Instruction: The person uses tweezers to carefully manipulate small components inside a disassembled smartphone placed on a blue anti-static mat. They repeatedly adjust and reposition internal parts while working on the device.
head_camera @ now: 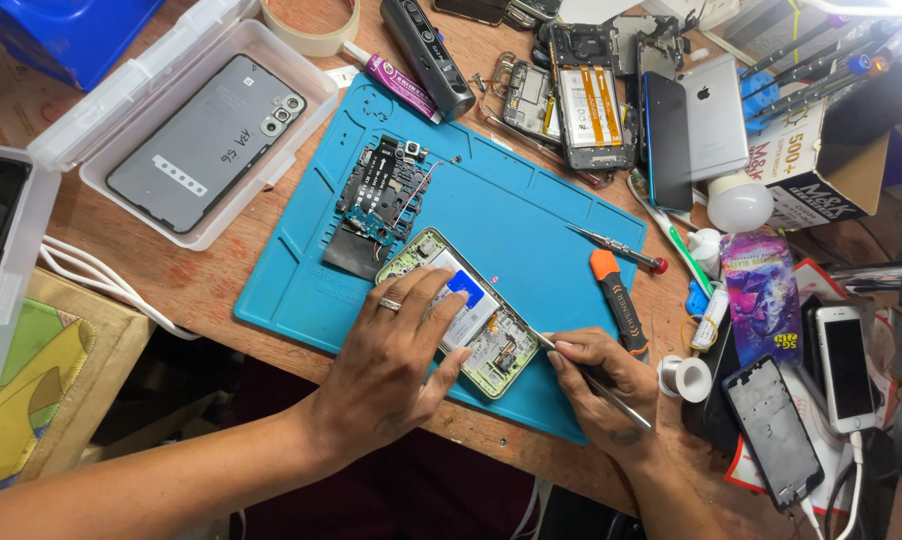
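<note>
The left hand (396, 355) presses flat, fingers spread, on an opened smartphone with a pale green frame and exposed battery (461, 310), which lies on a blue silicone repair mat (531, 220) on the wooden worktop (181, 275). The right hand (601, 385) has its grip closed around thin metal tweezers (596, 378) (tips at the phone's lower edge). An orange-handled screwdriver (616, 300) lies just beside it.
</note>
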